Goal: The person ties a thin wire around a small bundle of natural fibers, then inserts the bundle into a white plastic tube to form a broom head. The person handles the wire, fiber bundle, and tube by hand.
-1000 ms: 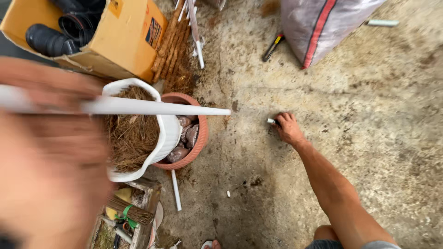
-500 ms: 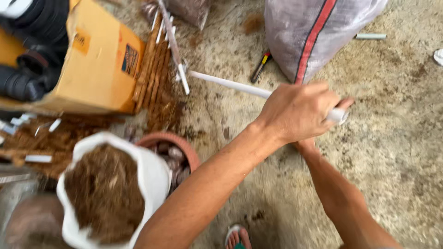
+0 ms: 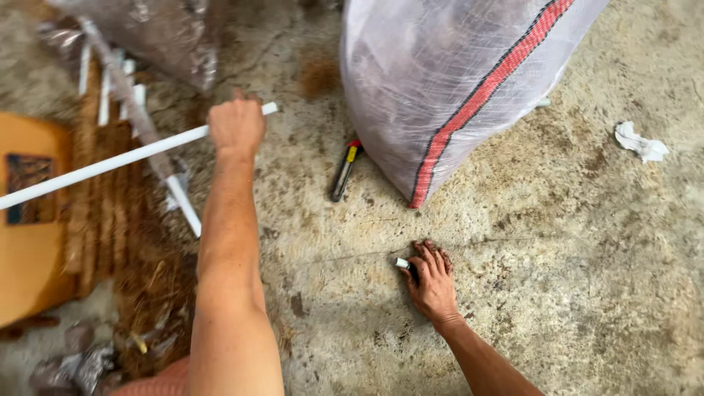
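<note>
1. Rough, stained concrete floor [image 3: 587, 293] fills the view, with scattered brown fibre at nine o'clock and a crumpled white scrap [image 3: 642, 143] out at three.
2. At twelve o'clock a big translucent woven sack [image 3: 455, 81] with a red stripe stands on the floor; a small red-and-yellow-handled tool [image 3: 343, 172] lies just beside its lower left edge.
3. The left hand [image 3: 236, 126] is closed in a full fist around a long white pipe [image 3: 110, 165], near its far end. The pipe runs off toward nine o'clock over an orange box [image 3: 29, 242] and a row of fibre-wrapped stakes [image 3: 99, 198].
4. The right hand [image 3: 433, 282] is pressed low to the floor at five o'clock, fingers curled about a short white stub [image 3: 402, 262]; how tightly it holds it I cannot tell.
5. As far as I can judge, the pipe is lifted and in hand, not set into anything yet. A stone-filled pot shows blurred at seven o'clock.
</note>
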